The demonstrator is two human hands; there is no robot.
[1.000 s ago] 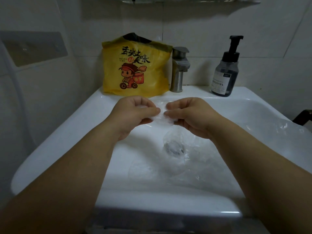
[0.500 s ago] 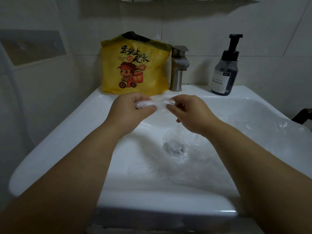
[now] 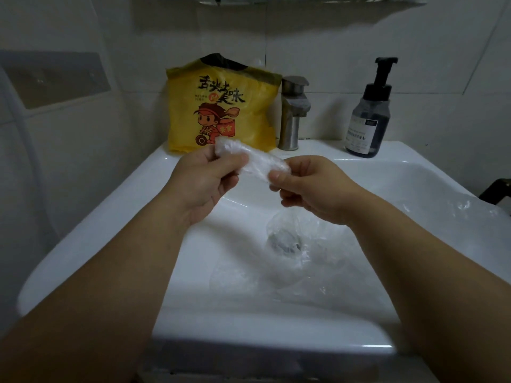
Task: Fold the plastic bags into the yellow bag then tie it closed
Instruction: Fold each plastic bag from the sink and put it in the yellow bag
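A clear plastic bag, folded into a narrow crumpled strip, is being held above the far part of the white sink. Its left end is being pinched in the closed grip of the left hand, and its right end is being pinched between thumb and fingers of the right hand; both grips are being kept closed on the strip, which is tilted, higher at the left.

The yellow bag is being propped upright on the far left of the sink ledge against the tiled wall, its mouth open at the top with something dark showing inside. A cartoon figure and black characters are printed on its front. The held strip is overlapping its lower edge in the view, though the two appear apart.

Just right of the yellow bag a metal faucet is standing, and farther right a dark pump bottle is resting on the ledge. More clear plastic bags are lying loose in the basin, covering the drain, and another crumpled sheet is draped over the right rim. A grey recessed panel is set in the left wall. The room is dimly lit.
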